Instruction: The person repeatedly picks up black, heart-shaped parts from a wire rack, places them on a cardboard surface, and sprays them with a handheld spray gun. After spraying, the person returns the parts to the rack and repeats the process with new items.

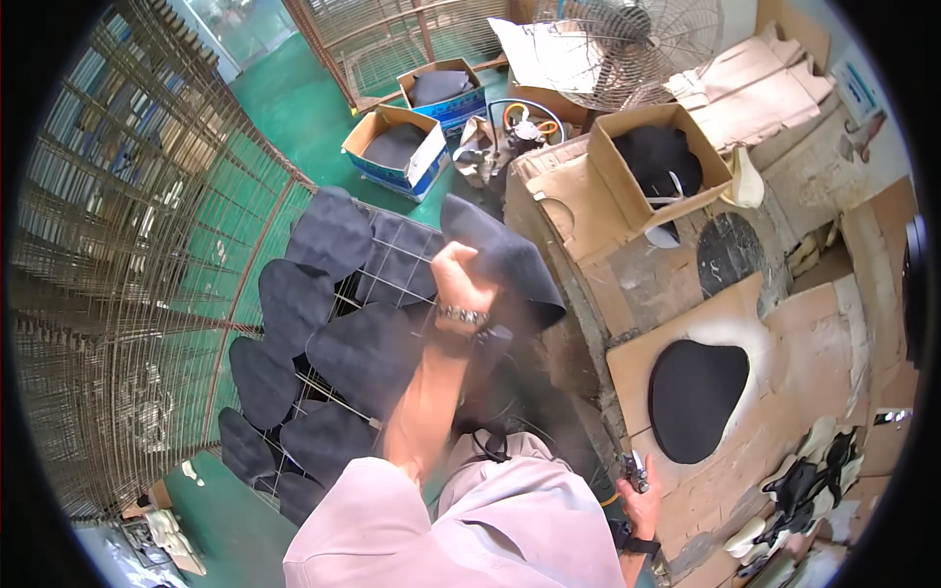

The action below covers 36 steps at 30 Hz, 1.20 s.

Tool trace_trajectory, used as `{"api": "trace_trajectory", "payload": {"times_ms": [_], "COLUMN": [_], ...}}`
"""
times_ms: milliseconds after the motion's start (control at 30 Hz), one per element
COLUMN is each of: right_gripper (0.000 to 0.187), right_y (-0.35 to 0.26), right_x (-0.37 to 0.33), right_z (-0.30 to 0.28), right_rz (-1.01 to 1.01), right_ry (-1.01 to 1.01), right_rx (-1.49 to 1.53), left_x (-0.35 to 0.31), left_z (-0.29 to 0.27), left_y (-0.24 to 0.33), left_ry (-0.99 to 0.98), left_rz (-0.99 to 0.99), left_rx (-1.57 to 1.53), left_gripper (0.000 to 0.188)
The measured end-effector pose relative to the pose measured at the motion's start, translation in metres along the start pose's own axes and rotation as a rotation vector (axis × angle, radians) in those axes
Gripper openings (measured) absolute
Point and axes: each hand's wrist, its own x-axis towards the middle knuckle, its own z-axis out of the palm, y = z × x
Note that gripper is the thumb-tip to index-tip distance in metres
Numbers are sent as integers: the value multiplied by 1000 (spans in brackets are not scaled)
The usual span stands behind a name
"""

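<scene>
My left hand [461, 282] is closed on the edge of a dark, flexible sheet piece [505, 253], lifted over the far right part of a wire rack [400, 235]. The piece curls downward on its right side. Several similar rounded dark pieces [368, 353] lie spread across the rack. By the bench's near edge, my right hand [642, 500] is wrapped round a small metal spray gun [635, 472] with an orange hose. Beyond that hand, one black rounded piece [694, 402] lies flat on a cardboard sheet [784, 363], with a pale haze on the board around it.
An open cardboard box [720, 186] of dark pieces stands on the bench. Two blue boxes [402, 181] holding dark pieces stand on the green floor. A large fan [627, 39] is at the back. Wire racks [147, 255] line the left; shoe-like items [804, 490] lie bottom right.
</scene>
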Motion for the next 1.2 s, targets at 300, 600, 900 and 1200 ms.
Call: {"api": "trace_trajectory", "payload": {"times_ms": [300, 600, 900, 1200], "right_gripper": [79, 76, 73, 66], "right_y": [-45, -62, -64, -55], "right_x": [0, 3, 1, 20], "right_z": [77, 118, 131, 123], "right_rz": [-48, -1, -12, -200], "right_ry": [-46, -141, -174, -226], "right_rx": [-190, -368, -461, -528], "left_x": [39, 45, 51, 19], "left_z": [-58, -336, -368, -306], "left_y": [134, 225, 206, 215], "left_ry": [155, 685, 1160, 1134], "left_rz": [170, 350, 747, 709], "left_rx": [31, 73, 1003, 1248], "left_gripper": [22, 9, 35, 49]}}
